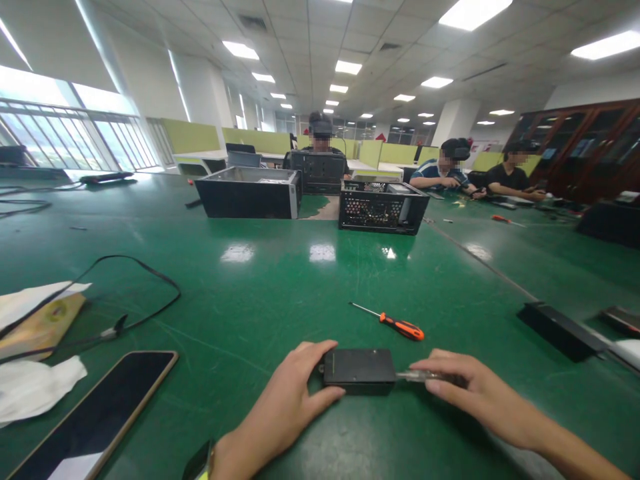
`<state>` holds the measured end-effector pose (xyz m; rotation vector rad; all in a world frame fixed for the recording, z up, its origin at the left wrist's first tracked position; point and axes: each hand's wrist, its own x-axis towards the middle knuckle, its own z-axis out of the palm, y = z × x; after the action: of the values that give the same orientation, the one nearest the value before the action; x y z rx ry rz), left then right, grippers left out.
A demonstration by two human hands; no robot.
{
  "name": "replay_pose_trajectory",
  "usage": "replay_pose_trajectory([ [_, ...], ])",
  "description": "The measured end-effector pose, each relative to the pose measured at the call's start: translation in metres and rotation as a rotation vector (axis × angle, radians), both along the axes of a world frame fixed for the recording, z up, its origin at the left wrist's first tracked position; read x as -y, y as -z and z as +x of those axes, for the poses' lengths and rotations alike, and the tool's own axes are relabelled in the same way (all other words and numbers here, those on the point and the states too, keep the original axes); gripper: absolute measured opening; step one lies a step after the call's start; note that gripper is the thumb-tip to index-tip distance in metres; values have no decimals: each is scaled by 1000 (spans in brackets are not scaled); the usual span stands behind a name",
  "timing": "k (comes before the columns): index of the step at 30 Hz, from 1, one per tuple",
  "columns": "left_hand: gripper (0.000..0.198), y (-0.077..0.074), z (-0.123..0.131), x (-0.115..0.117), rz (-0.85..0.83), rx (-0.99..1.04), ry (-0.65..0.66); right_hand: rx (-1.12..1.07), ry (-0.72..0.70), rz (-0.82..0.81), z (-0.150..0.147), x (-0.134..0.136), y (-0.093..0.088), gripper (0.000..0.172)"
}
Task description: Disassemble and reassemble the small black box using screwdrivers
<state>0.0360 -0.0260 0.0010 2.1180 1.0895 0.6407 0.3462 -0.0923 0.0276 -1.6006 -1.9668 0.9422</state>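
A small black rectangular box (359, 368) rests on the green table in front of me. My left hand (299, 383) grips its left end, thumb on the near side and fingers on the far side. In my right hand (463, 383) is a screwdriver with a clear handle (419, 377), held level between thumb and fingers. Its tip points left and meets the box's right end; whether it sits in a screw I cannot make out. Just beyond the box lies an orange and black screwdriver (403, 327), its shaft pointing to the far left.
At the left lie a phone (105, 407), a crumpled tissue (37, 390), a tissue pack (45, 320) and a black cable (165, 280). Two computer cases (247, 200) (383, 210) stand farther back. A long black part (563, 330) lies right. Several people sit across the table.
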Motion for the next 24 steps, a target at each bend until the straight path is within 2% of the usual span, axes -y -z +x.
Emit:
replay_pose_trajectory([
  [4,51,-2,1,1,-2,-5,-11,-44,-9,-25,-5,-3,-5,31],
  [9,54,3,0,0,30,8,-21,-140,8,-20,-15,-10,-6,31],
  [16,68,4,0,0,27,14,-39,-99,-3,-21,-13,-18,0,29],
  [20,68,5,0,0,11,9,-45,-50,-8,-13,-11,-18,0,25],
  [24,69,5,1,0,-3,15,-40,-70,25,-12,-15,-20,1,28],
])
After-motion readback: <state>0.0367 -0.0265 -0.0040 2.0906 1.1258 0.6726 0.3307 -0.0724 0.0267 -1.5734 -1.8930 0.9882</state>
